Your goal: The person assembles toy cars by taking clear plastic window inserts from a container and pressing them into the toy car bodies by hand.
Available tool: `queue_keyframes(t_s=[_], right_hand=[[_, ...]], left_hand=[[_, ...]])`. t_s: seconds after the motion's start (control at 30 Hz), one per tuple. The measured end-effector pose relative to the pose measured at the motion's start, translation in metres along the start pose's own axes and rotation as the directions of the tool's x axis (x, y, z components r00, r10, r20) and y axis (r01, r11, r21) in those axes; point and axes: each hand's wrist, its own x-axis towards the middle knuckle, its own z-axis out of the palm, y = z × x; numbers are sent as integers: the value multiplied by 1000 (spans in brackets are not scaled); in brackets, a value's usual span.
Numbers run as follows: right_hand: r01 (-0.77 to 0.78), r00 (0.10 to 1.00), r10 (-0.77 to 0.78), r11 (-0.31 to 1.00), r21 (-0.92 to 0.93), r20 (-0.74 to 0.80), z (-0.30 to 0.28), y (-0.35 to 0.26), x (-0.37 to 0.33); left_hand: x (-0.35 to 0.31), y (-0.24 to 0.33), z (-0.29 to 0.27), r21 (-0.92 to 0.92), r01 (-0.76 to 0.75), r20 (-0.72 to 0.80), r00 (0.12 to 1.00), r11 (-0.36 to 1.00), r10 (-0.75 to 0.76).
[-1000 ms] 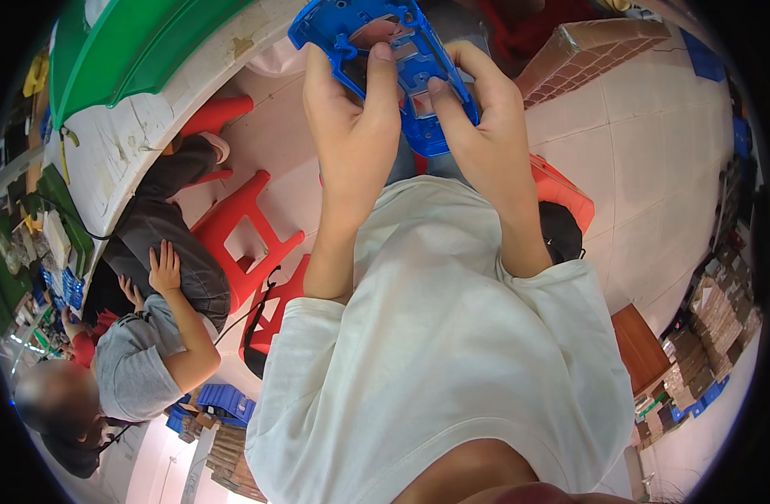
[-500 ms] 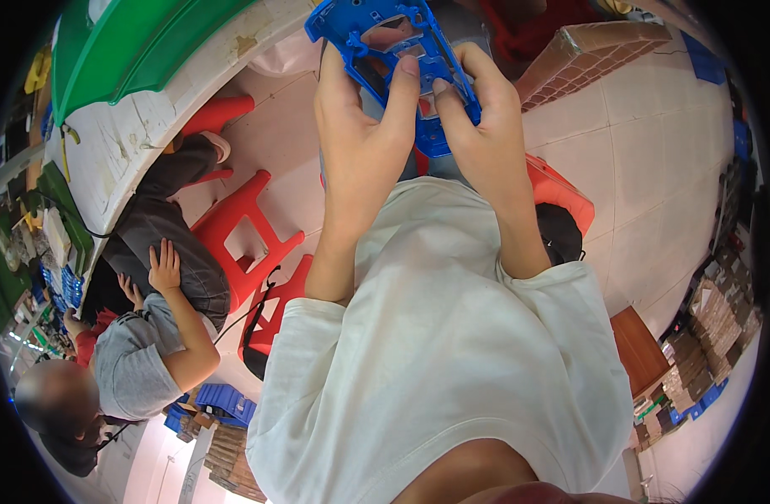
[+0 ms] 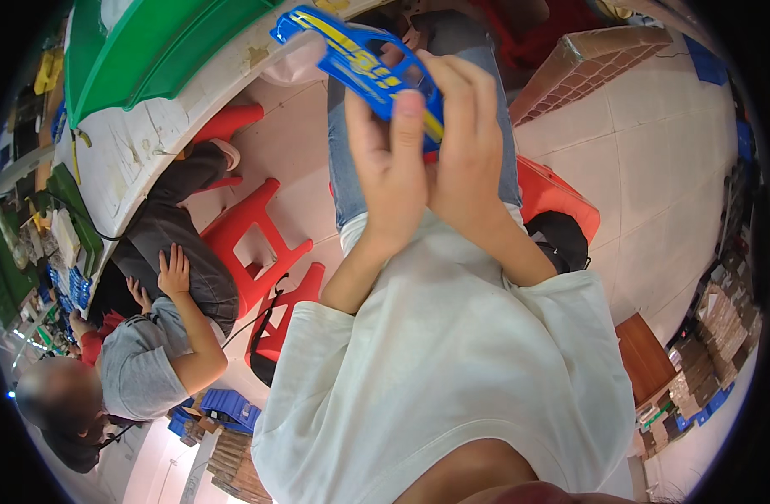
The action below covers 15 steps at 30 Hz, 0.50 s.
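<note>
Above the person's lap, one blue plastic car shell with yellow stripes (image 3: pixel 360 63) is held up edge-on, so its underside is hidden. Left hand (image 3: pixel 391 172) grips it from below, thumb pressed on its near end; right hand (image 3: pixel 467 151) wraps its right side, fingers partly covering it. Left of the shell runs a white bench (image 3: pixel 162 126) with a green tray (image 3: pixel 141 59). Below-left of the shell stand two red stools (image 3: pixel 250 239), and one seated co-worker (image 3: pixel 141 353), partly cut off.

Small assembly workshop: worn white worktable (image 3: pixel 141 143), red plastic stools (image 3: pixel 254 244), stacked cartons (image 3: pixel 712 336).
</note>
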Motion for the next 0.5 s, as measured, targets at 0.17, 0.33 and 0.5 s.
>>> queue_keyframes(t_s=[0.17,0.33,0.5], right_hand=[[165,905,-222,970,181,362,-66,-2,31],[305,911,-337,939,162,237,-33,12,36],[268,925,-351,873,408,144,-40,21,47]], left_hand=[[24,14,-31,-295,204,162,973,934,-161],[12,17,-39,-292,323,305,924,900,-232],[13,11,-40,-468,386,375,901,795,-217]])
